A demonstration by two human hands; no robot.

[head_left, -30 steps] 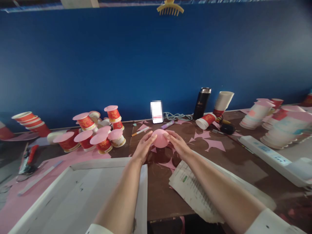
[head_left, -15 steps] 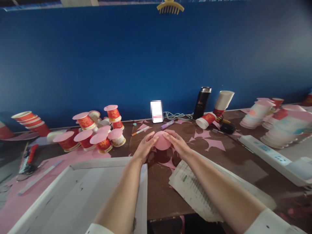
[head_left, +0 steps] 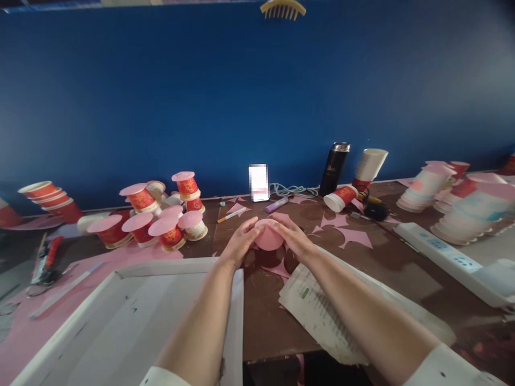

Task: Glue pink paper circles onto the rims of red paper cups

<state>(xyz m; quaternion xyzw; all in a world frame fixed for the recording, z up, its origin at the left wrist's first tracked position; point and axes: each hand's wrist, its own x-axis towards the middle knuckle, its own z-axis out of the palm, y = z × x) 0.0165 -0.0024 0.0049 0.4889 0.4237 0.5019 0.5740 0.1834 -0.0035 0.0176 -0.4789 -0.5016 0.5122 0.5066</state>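
Observation:
A round pink paper disc (head_left: pixel 269 239) lies between my two hands over the middle of the brown table. My left hand (head_left: pixel 238 242) grips its left side, the thumb pressed on its top. On the other side my right hand (head_left: pixel 296 239) holds it with its thumb also on top. Both hands are closed around whatever is under the disc; that part is hidden. Left of my hands stand several red paper cups with pink discs on top, one of them a cup (head_left: pixel 167 236) at the front of the group.
A white tray (head_left: pixel 237 321) fills the front left. Under my right forearm lies a printed paper sheet (head_left: pixel 309 305). Behind are a phone (head_left: pixel 259 182), a glue stick (head_left: pixel 277 205) and a black thermos (head_left: pixel 335 170). Right are a power strip (head_left: pixel 442 257) and stacked cups (head_left: pixel 424 187).
Almost nothing differs. My hands keep the same hold on the pink disc, and the view has shifted very slightly.

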